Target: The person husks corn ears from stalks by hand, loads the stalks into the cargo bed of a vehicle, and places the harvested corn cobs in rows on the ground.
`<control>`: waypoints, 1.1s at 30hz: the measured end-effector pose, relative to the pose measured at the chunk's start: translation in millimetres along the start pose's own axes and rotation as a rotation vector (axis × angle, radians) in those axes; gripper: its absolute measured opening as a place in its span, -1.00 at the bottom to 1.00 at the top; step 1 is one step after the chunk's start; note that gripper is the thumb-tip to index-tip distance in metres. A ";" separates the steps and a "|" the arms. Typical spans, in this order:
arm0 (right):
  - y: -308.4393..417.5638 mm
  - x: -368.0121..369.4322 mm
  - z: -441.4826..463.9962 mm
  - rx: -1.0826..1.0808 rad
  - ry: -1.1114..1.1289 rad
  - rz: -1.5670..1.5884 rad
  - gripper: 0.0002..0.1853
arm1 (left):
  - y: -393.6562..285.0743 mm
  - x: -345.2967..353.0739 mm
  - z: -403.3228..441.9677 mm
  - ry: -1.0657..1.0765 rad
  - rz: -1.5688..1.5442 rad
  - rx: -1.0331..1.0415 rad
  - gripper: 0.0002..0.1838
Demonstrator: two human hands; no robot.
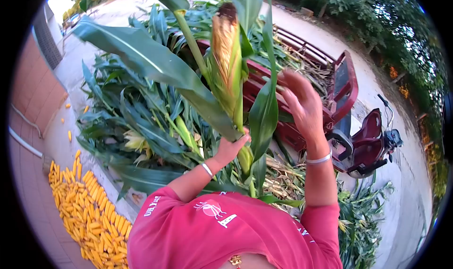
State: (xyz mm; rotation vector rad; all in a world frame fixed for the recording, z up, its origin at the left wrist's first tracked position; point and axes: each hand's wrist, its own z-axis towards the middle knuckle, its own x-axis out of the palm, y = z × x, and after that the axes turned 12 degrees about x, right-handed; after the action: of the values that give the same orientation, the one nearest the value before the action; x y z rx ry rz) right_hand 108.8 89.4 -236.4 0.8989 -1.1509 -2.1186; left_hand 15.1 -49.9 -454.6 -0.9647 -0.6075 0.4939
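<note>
An upright green corn stalk (246, 177) stands in front of my chest, with long leaves spreading from it. My left hand (232, 145) is wrapped round the stalk just below a large ear of corn (225, 64), which is still in its husk with brown silk at the top. A smaller green ear (245, 159) sits under that hand. To the right of the stalk, my right hand (302, 101) is raised with its fingers apart and holds nothing; a hanging leaf (264, 113) lies between it and the big ear.
Cut green stalks (141, 123) are heaped ahead and to the left. Husked yellow cobs (96, 217) lie piled at the lower left beside a brick wall (35, 80). A red three-wheeled cart (347, 87) with stalks in its bed stands at the right. More leaves (363, 217) lie at the lower right.
</note>
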 end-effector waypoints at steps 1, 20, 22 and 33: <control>22.9 6.0 15.9 -0.143 -0.004 0.030 -0.53 | -0.7 6.7 -4.7 0.008 -0.049 0.011 -0.81; 78.6 -4.2 88.8 -0.201 0.164 0.436 -0.52 | -131.1 37.0 30.5 1.147 0.668 -0.330 -0.72; 82.8 1.5 84.7 -0.156 0.146 0.564 -0.51 | -202.5 40.3 39.2 1.081 0.608 -0.173 -0.72; 84.9 38.9 80.2 -0.009 -0.058 0.983 -0.70 | -262.2 82.9 163.1 -0.005 0.644 0.673 -0.61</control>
State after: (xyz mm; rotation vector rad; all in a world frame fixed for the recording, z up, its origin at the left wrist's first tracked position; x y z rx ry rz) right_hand 36.1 60.0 -141.5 0.1611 -1.2489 -1.3282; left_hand -2.7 -26.0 -136.3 -0.4879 -0.0879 1.1853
